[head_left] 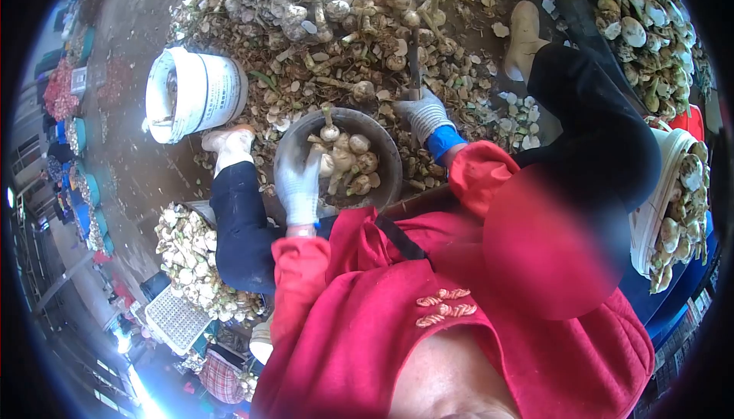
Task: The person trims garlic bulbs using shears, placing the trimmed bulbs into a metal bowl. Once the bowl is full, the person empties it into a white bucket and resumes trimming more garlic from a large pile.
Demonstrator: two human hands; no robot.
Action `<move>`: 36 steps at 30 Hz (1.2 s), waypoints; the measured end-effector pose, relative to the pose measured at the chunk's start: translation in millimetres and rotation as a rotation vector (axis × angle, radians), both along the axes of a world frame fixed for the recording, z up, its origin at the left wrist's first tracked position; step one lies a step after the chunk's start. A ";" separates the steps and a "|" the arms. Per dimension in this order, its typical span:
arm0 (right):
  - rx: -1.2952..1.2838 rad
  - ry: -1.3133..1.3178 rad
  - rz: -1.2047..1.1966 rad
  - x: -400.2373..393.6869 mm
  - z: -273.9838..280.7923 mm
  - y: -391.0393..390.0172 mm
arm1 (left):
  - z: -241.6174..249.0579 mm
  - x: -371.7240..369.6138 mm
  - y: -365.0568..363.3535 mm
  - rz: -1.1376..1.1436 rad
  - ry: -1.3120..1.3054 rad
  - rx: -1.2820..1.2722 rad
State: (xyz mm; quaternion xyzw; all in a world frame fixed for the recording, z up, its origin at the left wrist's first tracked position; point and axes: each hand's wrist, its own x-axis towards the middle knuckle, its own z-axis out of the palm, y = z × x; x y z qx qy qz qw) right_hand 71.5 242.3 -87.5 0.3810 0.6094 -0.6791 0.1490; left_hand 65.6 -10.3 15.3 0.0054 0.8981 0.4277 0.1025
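Note:
A round grey basin (394, 151) sits between my knees with several garlic bulbs (344, 160) in it. At the basin's left side is my left hand (297, 191), in a pale work glove and slightly blurred. Its thumb and fingers are apart, reaching over the rim beside the bulbs, and nothing shows between them. To the right of the basin, my right hand (428, 117), gloved with a blue cuff, is closed round a knife (414, 63). The dark blade points away from me over the garlic heap, and the handle is mostly hidden in the glove.
A large heap of garlic with stems (336, 29) spreads ahead. A white bucket (199, 94) stands left, beyond my foot. Trimmed garlic (187, 258) and a white plastic crate (177, 319) are at lower left. More garlic (638, 29) lies at upper right; a filled white container (654, 197) is at right.

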 end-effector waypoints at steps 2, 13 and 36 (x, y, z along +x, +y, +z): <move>-0.115 0.029 -0.112 -3.4 17.5 1.5 | -29.7 -45.1 28.5 -0.206 -0.074 -0.212; -0.432 0.109 -0.305 -17.6 55.3 10.6 | -102.5 -142.1 119.9 -0.519 -0.293 -0.532; 0.637 0.595 0.996 24.0 110.8 -24.7 | 23.6 23.5 22.9 -0.289 -0.039 0.171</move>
